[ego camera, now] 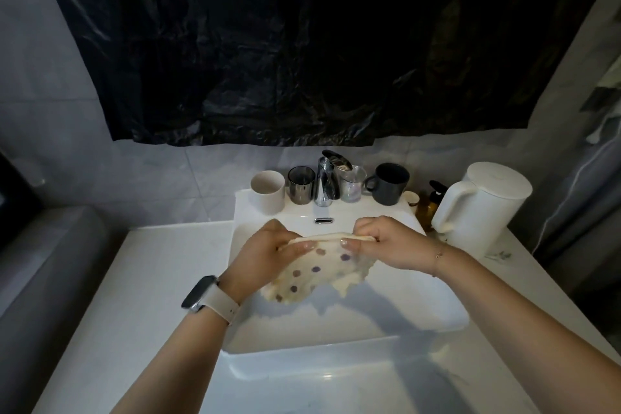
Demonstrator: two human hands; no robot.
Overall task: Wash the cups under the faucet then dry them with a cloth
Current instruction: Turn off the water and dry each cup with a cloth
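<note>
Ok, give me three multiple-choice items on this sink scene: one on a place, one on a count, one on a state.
1. Where does the dark mug stand?
A. right of the faucet
B. in the basin
C. beside the white cup

2. How many cups line the sink's back ledge?
A. two
B. four
C. six

3. How is the dotted cloth held?
A. gripped by both hands
B. draped on the faucet
C. flat on the counter

Answers: 1 A, it sits right of the faucet, near the kettle. 2 B, two on each side. 3 A, left hand and right hand pinch its top edge.
</note>
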